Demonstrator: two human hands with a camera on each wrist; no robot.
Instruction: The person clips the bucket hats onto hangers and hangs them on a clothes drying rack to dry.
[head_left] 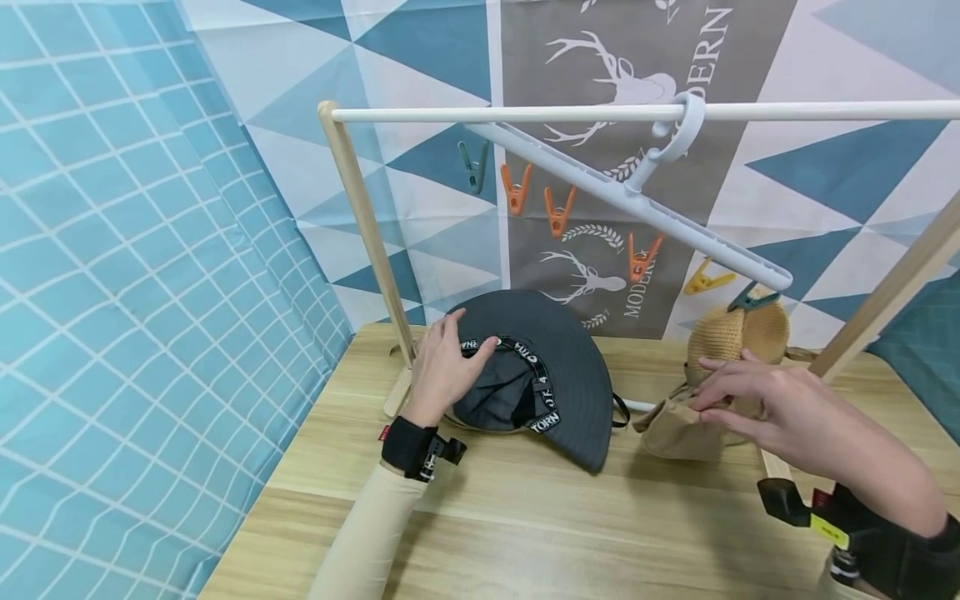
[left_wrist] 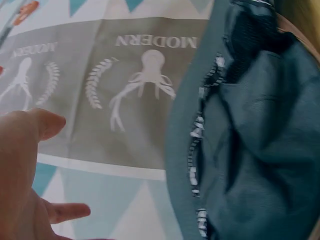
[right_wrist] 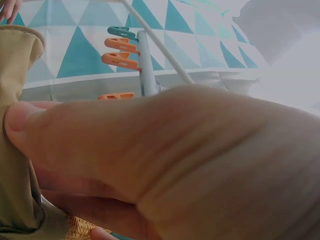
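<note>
A dark grey wide-brimmed hat [head_left: 577, 358] lies on the table with its inside facing up; a lettered band runs round the opening. My left hand [head_left: 442, 367] is at its left side, fingers and thumb spread; in the left wrist view they stand apart from the hat. My right hand [head_left: 772, 404] pinches the edge of a khaki cloth hat [head_left: 678, 425]; the right wrist view shows the thumb pressed on the khaki fabric. Behind it a woven straw hat [head_left: 716, 337] hangs in a dark teal clip [head_left: 752, 298], partly hidden by my right hand.
A pale blue hanger [head_left: 577, 173] hangs tilted from the white rod [head_left: 510, 114] of a wooden-legged rack. Along it hang a green clip [head_left: 474, 168], several orange clips [head_left: 558, 211] and a yellow clip [head_left: 707, 279]. Patterned cloth [head_left: 427, 75] stands behind the table [head_left: 495, 533].
</note>
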